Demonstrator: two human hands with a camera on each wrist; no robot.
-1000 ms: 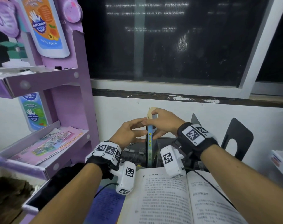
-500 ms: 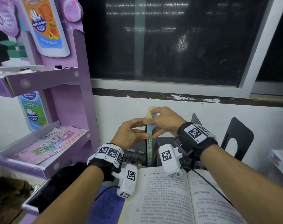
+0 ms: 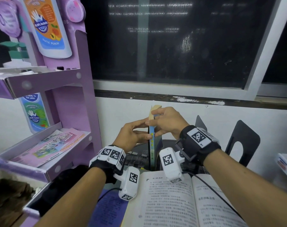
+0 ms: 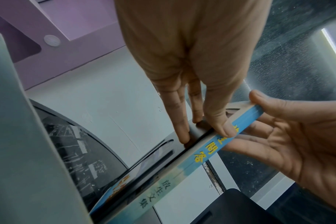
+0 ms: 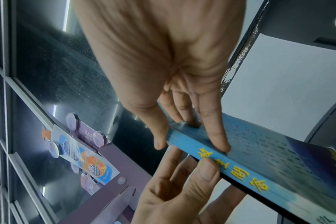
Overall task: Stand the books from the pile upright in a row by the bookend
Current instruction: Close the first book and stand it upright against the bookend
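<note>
A thin blue book (image 3: 151, 145) stands upright with its spine toward me, in front of the white wall. My left hand (image 3: 139, 133) pinches it from the left, thumb on the spine (image 4: 223, 128); its straight fingers (image 4: 179, 121) press a dark plate that lies flat against the book's left face. My right hand (image 3: 159, 122) grips the book's top end, thumb at the spine and fingers on the right cover (image 5: 215, 133). A black bookend (image 3: 242, 145) stands to the right, and another black plate (image 3: 200, 122) shows behind my right wrist.
An open book (image 3: 180, 202) lies in front of the upright one, with a purple notebook (image 3: 110, 205) to its left. A purple display shelf (image 3: 70, 112) stands close on the left. A dark round object (image 3: 139, 158) sits under the hands. A white box (image 3: 285, 163) is at far right.
Almost nothing. Both hands stay on the upright blue book, and the wrists have sunk slightly.
</note>
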